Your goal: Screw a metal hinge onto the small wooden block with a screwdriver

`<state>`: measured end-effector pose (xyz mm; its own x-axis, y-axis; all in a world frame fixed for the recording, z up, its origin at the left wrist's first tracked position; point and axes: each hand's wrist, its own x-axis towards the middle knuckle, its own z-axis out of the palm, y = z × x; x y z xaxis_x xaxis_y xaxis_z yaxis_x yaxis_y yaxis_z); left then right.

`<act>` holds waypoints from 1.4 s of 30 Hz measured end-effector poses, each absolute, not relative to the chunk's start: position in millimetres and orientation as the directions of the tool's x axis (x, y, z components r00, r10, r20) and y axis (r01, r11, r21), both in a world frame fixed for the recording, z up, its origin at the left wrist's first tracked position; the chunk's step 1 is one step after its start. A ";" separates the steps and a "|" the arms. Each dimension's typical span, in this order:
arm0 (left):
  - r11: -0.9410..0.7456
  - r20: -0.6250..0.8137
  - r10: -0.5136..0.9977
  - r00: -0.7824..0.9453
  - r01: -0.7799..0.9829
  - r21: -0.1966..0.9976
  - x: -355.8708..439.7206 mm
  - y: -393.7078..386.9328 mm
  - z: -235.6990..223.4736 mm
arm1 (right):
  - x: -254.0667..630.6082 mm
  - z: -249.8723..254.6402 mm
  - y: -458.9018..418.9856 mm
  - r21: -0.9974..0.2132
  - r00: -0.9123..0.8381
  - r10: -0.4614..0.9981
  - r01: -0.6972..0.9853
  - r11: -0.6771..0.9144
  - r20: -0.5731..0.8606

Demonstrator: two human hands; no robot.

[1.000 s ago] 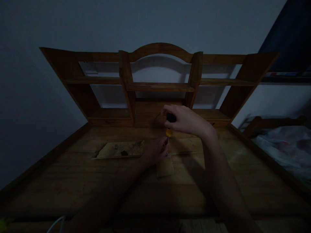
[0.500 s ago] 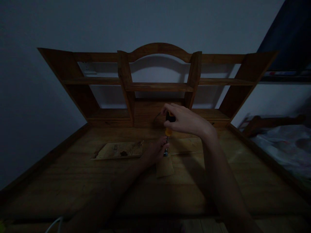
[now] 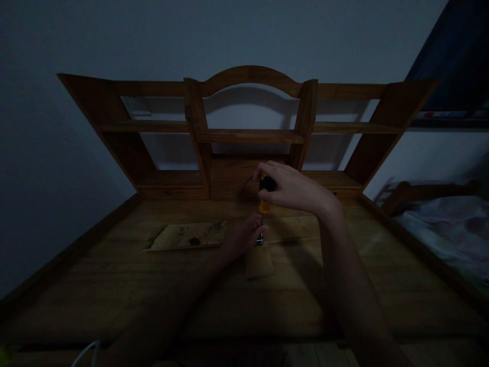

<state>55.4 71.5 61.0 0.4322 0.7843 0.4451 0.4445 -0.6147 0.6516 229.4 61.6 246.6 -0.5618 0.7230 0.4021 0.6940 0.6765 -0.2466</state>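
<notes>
My right hand (image 3: 284, 186) is closed around the black and yellow handle of a screwdriver (image 3: 264, 205), which stands nearly upright with its shaft pointing down. Lower down, the fingers of my left hand (image 3: 250, 233) close in at the shaft, by a small shiny metal piece (image 3: 260, 240) at the tip. Whether they pinch the shaft or that piece is hard to make out in the dim light. Beneath the tip lies a small pale wooden piece (image 3: 260, 264). A longer light board (image 3: 294, 228) extends to the right behind it.
Left of my hands a broken-edged board (image 3: 187, 236) with dark stains lies on the wooden desk (image 3: 126, 285). A wooden shelf unit (image 3: 250, 136) rises along the back. A white cable (image 3: 89, 349) shows at the front left, and a plastic-covered heap (image 3: 446, 229) at the right.
Both hands stay at almost the same spot. The fingers on the screwdriver handle have shifted slightly, and the left hand has moved up a touch.
</notes>
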 end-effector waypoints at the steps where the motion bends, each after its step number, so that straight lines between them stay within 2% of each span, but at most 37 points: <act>1: -0.626 0.438 0.773 0.459 0.439 0.645 54.7 69.6 64.2 | 229.7 247.0 61.2 -0.247 -0.560 0.722 0.693 0.677 0.407; 6: -0.659 0.393 0.737 0.550 0.454 0.600 53.3 63.3 73.3 | 231.4 245.7 63.7 -0.217 -0.563 0.699 0.689 0.692 0.441; 13: -0.603 0.339 0.785 0.519 0.510 0.614 54.0 66.8 64.2 | 235.3 243.7 67.0 -0.207 -0.489 0.704 0.726 0.656 0.515; 21: -0.604 0.372 0.791 0.486 0.520 0.605 52.7 73.1 60.1 | 231.7 246.9 61.5 -0.215 -0.540 0.704 0.702 0.679 0.462; 29: -0.632 0.448 0.775 0.445 0.526 0.570 54.1 78.6 51.6 | 229.6 242.3 63.4 -0.228 -0.506 0.728 0.725 0.649 0.462; 36: -0.583 0.422 0.812 0.403 0.537 0.609 53.9 78.0 54.0 | 227.7 243.8 61.2 -0.208 -0.541 0.729 0.724 0.657 0.419; 42: -0.631 0.434 0.774 0.462 0.505 0.589 50.7 69.3 64.1 | 230.1 240.5 62.6 -0.210 -0.488 0.769 0.770 0.602 0.413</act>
